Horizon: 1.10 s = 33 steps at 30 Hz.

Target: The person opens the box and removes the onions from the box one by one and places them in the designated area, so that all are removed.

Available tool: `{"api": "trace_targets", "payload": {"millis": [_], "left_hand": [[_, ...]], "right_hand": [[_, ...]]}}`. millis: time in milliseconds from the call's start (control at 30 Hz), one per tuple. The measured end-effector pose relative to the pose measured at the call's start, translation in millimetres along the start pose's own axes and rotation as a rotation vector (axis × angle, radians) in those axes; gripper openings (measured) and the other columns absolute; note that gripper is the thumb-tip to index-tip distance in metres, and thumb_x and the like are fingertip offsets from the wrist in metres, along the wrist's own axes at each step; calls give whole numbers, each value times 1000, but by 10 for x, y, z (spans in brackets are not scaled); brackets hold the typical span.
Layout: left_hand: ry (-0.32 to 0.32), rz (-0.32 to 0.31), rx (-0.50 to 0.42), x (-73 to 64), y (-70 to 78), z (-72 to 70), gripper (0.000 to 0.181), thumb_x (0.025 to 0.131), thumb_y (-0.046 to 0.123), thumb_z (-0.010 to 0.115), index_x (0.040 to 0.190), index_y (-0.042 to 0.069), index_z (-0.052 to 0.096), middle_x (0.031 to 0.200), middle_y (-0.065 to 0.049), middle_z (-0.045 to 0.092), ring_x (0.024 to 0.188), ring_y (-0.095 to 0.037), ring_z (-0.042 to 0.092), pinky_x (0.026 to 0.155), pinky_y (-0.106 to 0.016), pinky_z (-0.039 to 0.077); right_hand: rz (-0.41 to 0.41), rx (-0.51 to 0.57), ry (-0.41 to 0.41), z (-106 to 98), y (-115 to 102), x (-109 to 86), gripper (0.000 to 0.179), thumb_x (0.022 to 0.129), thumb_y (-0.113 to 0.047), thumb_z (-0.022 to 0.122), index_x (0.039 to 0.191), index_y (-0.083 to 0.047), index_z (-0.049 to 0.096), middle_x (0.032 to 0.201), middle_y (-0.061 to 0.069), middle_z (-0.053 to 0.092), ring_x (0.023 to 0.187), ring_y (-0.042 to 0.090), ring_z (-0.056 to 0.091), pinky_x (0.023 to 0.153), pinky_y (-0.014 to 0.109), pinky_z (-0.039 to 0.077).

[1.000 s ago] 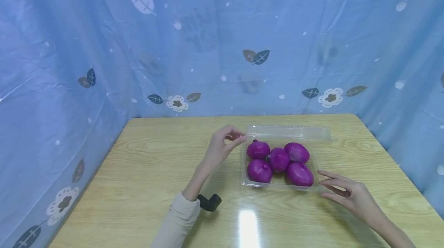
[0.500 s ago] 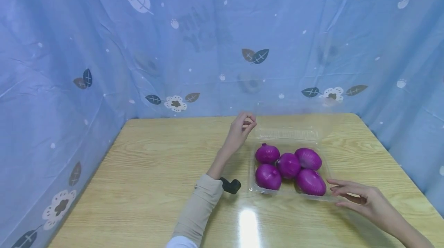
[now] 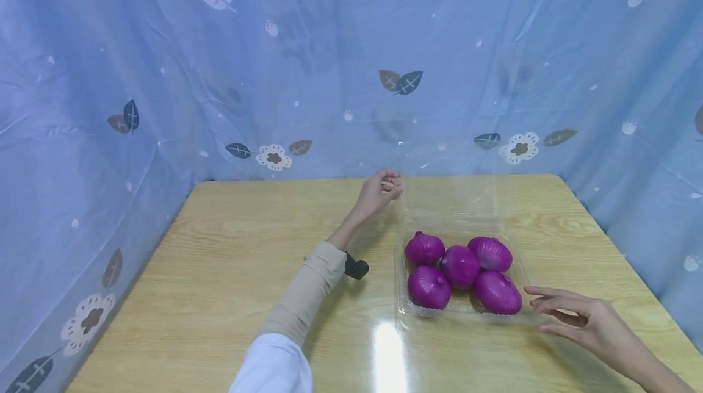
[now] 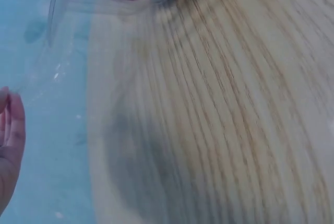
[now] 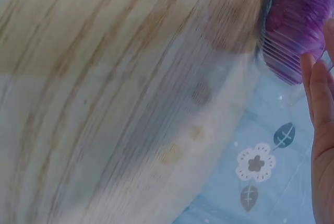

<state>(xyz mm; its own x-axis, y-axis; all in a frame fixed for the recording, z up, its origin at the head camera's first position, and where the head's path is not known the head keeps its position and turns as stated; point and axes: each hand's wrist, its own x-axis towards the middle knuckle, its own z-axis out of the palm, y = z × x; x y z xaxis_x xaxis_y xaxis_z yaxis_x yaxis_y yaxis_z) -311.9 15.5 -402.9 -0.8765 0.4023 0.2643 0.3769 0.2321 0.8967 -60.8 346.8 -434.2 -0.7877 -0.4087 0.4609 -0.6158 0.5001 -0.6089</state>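
Observation:
Several purple onions [image 3: 460, 266] lie in a clear plastic box [image 3: 403, 307], whose hinged clear lid [image 3: 447, 194] stands raised at the back. My left hand [image 3: 380, 191] pinches the lid's left edge between thumb and fingertips. The left wrist view shows that same left hand [image 4: 9, 135] at the lid's thin edge. At the box's front right corner is my right hand [image 3: 582, 320], its fingers loosely extended against or right beside the wall. In the right wrist view, the fingertips [image 5: 308, 65] are close to the ribbed side of the box [image 5: 284, 31].
A small black object like a smoking pipe [image 3: 356, 267] is partly hidden behind the left forearm on the wooden table [image 3: 219, 295]. A blue patterned curtain [image 3: 329, 63] hangs behind the table and along both sides.
My left hand has moved up and away, and the lid has swung to a more upright position. The box has shifted slightly right in view; my right hand stays beside it.

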Motion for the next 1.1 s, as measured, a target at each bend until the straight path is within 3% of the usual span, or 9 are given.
{"api": "trace_targets", "payload": {"millis": [133,367,533,600,700,867,933,1033,1100], "left_hand": [[-69,-100,-59,-23,63,-13,44,90,-10,56,131,-17,43,116,-32,53,104,-40,61,88,-37,55],[-19,-204,-136,51,-305,166,42,90,-4,60,130,-13,49,118,-27,59,105,-37,62,88,-38,55],[-14,-113,-239,375,-1257,300,39,88,11,70,123,-3,61,99,-9,67,89,-18,66,74,-25,57],[-35,-130,-246,476,-1506,336,38,88,14,71,122,-1,63,97,-7,67,88,-16,65,73,-24,57],[-52,-186,-185,403,-1287,255,40,90,12,68,125,-4,59,107,-14,67,97,-24,65,82,-31,57],[-41,-132,4,146,-641,72,49,94,24,63,131,-5,53,118,-16,64,107,-27,63,87,-32,55],[-17,-90,55,60,-489,27,48,94,24,62,132,-5,53,120,-15,64,109,-26,63,87,-29,55],[-46,-59,24,-70,-262,-16,41,96,12,59,132,-6,52,126,-21,60,115,-30,59,92,-30,52],[-135,-22,-51,-141,-190,-28,40,95,8,59,132,-6,52,129,-23,57,117,-30,57,95,-27,50]], "right_hand": [[1,36,15,22,2,-24,44,61,19,77,95,-8,69,127,-8,61,112,-4,56,76,13,53],[-3,49,13,-7,3,-46,44,61,19,77,95,-9,69,127,-6,62,113,-4,56,76,13,53],[-51,67,27,1,18,7,49,57,22,77,95,-7,69,126,-3,62,113,-2,57,77,16,53],[-64,108,28,9,31,10,50,57,24,76,97,-6,69,128,-2,62,114,-1,56,79,16,53],[-85,153,24,29,54,15,53,57,28,73,98,-4,69,129,0,61,116,0,55,80,15,52],[-57,105,19,21,47,16,50,58,25,74,96,-7,68,129,-6,61,116,-3,54,79,13,52],[-41,95,16,13,31,17,48,60,24,75,96,-7,68,128,-6,61,116,-3,54,78,13,52],[-18,75,9,6,5,19,45,62,21,76,95,-9,68,127,-6,61,115,-4,55,77,13,53],[-5,63,6,5,-11,21,44,63,19,76,95,-11,69,126,-5,62,114,-4,55,76,14,53]]}}
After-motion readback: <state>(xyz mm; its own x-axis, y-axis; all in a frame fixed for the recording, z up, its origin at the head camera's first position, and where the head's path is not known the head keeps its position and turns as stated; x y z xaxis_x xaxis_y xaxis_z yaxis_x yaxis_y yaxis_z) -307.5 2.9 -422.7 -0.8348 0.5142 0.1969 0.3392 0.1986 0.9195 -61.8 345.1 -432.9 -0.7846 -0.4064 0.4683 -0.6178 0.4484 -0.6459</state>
